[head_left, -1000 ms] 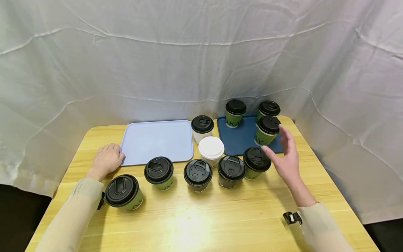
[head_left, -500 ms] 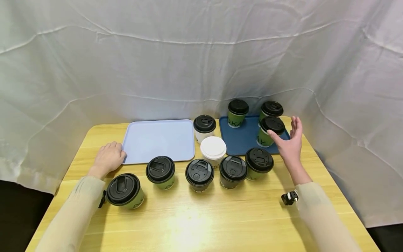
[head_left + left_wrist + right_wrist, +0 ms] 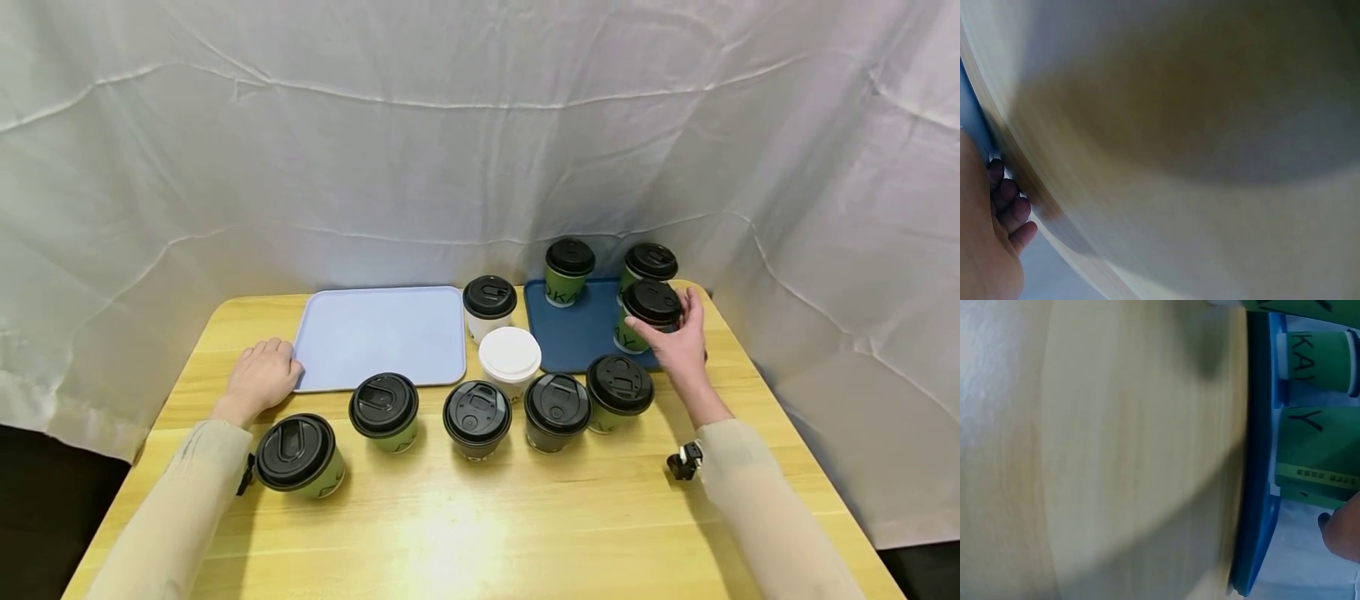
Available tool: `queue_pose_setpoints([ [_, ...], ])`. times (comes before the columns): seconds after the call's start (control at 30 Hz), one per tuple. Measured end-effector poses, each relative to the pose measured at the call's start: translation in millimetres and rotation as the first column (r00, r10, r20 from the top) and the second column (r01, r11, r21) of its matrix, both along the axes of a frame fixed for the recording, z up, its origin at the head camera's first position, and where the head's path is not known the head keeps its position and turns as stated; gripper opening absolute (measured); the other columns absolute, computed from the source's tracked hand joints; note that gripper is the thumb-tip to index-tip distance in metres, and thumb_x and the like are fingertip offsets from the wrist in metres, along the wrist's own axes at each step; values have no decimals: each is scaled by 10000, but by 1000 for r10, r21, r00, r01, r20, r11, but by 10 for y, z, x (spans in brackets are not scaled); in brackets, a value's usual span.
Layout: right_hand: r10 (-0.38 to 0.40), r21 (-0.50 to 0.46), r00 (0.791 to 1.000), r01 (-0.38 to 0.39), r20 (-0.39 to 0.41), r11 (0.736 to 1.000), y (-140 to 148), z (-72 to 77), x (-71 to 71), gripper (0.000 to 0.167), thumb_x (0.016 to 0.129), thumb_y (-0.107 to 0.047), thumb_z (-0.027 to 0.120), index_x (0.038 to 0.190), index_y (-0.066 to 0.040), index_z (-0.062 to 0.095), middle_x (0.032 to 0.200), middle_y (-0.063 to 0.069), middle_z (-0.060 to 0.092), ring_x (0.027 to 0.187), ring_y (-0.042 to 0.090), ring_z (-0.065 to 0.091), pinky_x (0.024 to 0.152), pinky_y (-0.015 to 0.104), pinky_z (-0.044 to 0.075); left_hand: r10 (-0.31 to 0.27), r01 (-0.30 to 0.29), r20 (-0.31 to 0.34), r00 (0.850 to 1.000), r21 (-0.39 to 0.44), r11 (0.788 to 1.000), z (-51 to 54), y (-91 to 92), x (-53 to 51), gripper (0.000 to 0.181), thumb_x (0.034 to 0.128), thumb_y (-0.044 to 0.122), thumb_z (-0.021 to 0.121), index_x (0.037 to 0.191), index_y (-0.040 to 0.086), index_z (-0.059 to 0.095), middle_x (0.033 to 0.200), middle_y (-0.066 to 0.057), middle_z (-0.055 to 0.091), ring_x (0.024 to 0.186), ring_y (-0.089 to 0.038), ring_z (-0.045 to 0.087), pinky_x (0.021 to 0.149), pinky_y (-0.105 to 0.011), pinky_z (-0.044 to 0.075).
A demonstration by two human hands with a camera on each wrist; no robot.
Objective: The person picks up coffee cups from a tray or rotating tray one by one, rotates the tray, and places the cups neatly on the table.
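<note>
My right hand point(image 3: 686, 346) holds a green paper coffee cup point(image 3: 649, 305) with a black lid, thumb at its front and fingers around its right side. This cup stands upright on the dark blue tray point(image 3: 558, 343). Two more green cups are behind it on that tray: one at back left point(image 3: 570, 271), one at back right point(image 3: 649, 260). In the right wrist view, a finger point(image 3: 1342, 531) is close against the green cup wall point(image 3: 1316, 447). My left hand point(image 3: 262, 375) rests on the table beside the light blue tray point(image 3: 378, 337), fingers loosely curled, holding nothing.
In front of the trays stand two green cups point(image 3: 384, 408) point(image 3: 296, 454) at left, two dark cups point(image 3: 477, 417) point(image 3: 557, 408) and a green cup point(image 3: 619, 387). Between the trays are a white-lidded cup point(image 3: 510, 354) and a black-lidded white cup point(image 3: 489, 302). A pale curtain point(image 3: 375, 167) hangs behind.
My right hand first drew back to the right, then came in around the front right green cup on the dark blue tray. My left hand stays in place.
</note>
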State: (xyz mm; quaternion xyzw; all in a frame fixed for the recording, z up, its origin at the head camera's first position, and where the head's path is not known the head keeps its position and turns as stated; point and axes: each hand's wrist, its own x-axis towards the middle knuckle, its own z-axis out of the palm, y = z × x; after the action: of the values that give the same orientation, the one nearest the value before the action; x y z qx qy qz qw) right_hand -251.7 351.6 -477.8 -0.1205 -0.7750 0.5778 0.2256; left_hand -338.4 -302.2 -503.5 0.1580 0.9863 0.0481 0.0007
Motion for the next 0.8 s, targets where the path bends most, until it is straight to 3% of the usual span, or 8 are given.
queue_pose_setpoints([
  [0.3, -41, 134, 996, 30, 79, 991, 14, -127, -67, 1135, 835, -321, 863, 1670, -184, 105, 1675, 162, 254, 1521, 362, 291, 1230, 541, 221, 2, -2, -11, 1000, 2, 1000, 17, -5, 8, 305, 1023, 217, 400, 1046, -56, 533, 1130, -278, 559, 1057, -455, 524, 923, -599, 405],
  [0.6, -69, 127, 988, 51, 135, 991, 21, -133, -30, 1087, 849, -353, 852, 1654, -143, 152, 1635, 183, 318, 1480, 387, 349, 1195, 567, 284, 9, -9, -13, 1000, 0, 1000, 3, 21, 1, 278, 1020, 215, 405, 1013, -30, 537, 1136, -266, 563, 1101, -466, 529, 956, -615, 405],
  [0.8, -53, 144, 990, 34, 133, 989, 28, -130, -55, 1061, 844, -331, 859, 1637, -112, 189, 1612, 195, 348, 1461, 396, 370, 1186, 571, 295, 17, -17, -12, 1000, -3, 1000, 8, 26, 13, 279, 1023, 210, 410, 1034, -37, 540, 1136, -263, 564, 1084, -452, 528, 959, -609, 402],
])
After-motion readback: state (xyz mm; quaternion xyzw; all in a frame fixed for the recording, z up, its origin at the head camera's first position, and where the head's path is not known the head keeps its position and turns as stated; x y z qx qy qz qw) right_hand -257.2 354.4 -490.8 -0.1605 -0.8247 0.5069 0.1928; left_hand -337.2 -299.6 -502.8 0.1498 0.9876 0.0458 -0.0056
